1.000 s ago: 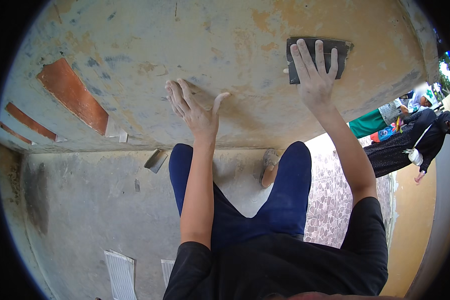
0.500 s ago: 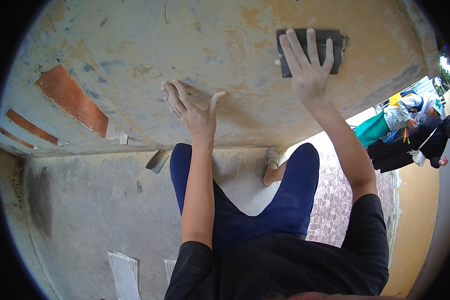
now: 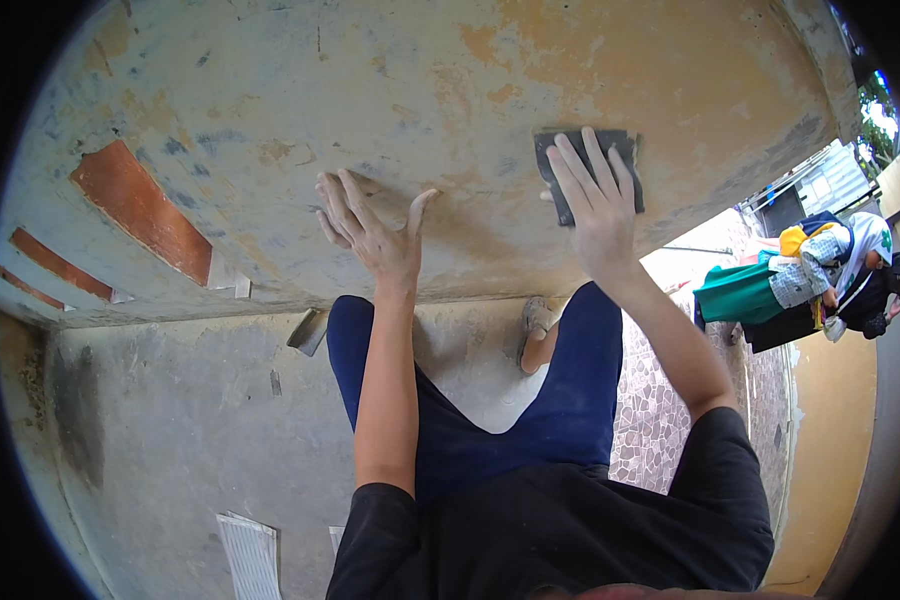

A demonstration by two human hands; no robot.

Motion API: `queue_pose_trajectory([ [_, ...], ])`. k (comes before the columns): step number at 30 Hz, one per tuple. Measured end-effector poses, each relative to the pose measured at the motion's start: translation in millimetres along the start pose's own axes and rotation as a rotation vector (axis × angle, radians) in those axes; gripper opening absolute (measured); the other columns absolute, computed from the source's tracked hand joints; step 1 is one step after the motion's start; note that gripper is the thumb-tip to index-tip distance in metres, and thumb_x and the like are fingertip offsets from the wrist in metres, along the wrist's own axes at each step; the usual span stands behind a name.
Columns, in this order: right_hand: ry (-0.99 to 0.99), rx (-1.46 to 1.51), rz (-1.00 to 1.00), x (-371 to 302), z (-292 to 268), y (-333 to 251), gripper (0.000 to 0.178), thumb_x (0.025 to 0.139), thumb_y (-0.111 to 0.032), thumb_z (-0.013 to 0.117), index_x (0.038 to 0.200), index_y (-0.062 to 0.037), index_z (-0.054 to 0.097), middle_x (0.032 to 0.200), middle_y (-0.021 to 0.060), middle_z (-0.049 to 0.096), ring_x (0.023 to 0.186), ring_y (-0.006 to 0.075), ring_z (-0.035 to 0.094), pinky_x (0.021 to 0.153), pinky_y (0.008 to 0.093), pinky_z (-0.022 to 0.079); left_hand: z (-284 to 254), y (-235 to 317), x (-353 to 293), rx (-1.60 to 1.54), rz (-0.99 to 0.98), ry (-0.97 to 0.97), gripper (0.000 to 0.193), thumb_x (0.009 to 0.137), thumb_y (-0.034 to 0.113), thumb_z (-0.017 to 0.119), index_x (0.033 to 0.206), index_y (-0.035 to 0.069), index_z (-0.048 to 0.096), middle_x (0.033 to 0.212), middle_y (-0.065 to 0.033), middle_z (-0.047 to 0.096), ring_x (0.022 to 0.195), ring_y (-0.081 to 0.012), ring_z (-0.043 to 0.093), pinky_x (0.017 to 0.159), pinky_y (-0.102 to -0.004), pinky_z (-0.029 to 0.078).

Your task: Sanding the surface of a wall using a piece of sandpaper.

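Note:
My right hand (image 3: 602, 205) presses a dark sheet of sandpaper (image 3: 622, 147) against the worn, patchy wall (image 3: 420, 80). Its fingers lie stretched over the sheet, and a thumb tip pokes out past the sheet's left edge. To the left, my left hand (image 3: 378, 232) holds nothing; its fingers are spread and rest at the wall, thumb apart. Pale dust covers the fingers of both hands.
Reddish-brown slots (image 3: 142, 210) run through the wall at left. A small dark scraper-like piece (image 3: 308, 332) lies on the concrete floor (image 3: 190, 400) beside my knee. Striped sheets (image 3: 249, 555) lie lower left. Two people (image 3: 820, 270) stand at right beyond stone-patterned paving (image 3: 660, 400).
My right hand has slid the sandpaper down and slightly left along the wall. The left hand stays nearly in place. The people at right have shifted a little.

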State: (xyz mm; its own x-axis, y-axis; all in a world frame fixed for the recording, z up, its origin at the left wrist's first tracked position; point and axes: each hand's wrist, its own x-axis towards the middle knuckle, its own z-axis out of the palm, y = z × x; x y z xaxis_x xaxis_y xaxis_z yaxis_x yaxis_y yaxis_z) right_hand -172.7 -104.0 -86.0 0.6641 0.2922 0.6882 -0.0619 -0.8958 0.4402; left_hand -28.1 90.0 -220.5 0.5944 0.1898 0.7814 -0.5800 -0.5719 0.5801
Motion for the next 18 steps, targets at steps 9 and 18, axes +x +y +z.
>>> queue_pose_trajectory([
  [9,-0.279,1.284,1.520,-16,-27,-64,0.039,0.109,-0.034,0.058,0.119,0.0018,0.069,0.114,0.0105,0.072,0.107,0.0139,0.065,0.092,0.0315,0.053,-27,70,-34,-0.835,-0.212,-0.543,0.047,0.088,0.016,0.084,0.128,-0.001,0.065,0.117,-0.0157,0.070,0.107,-0.0231,0.067,0.095,-0.0348,0.051],
  [18,-0.176,1.669,1.360,-51,-6,-78,0.030,0.090,-0.006,0.080,0.116,0.0027,0.069,0.109,0.0082,0.073,0.097,0.0149,0.069,0.087,0.0307,0.055,-7,55,-39,-1.234,-0.761,-0.822,0.021,0.091,0.013,0.083,0.102,0.002,0.068,0.094,-0.0051,0.074,0.082,-0.0074,0.066,0.076,-0.0237,0.053],
])
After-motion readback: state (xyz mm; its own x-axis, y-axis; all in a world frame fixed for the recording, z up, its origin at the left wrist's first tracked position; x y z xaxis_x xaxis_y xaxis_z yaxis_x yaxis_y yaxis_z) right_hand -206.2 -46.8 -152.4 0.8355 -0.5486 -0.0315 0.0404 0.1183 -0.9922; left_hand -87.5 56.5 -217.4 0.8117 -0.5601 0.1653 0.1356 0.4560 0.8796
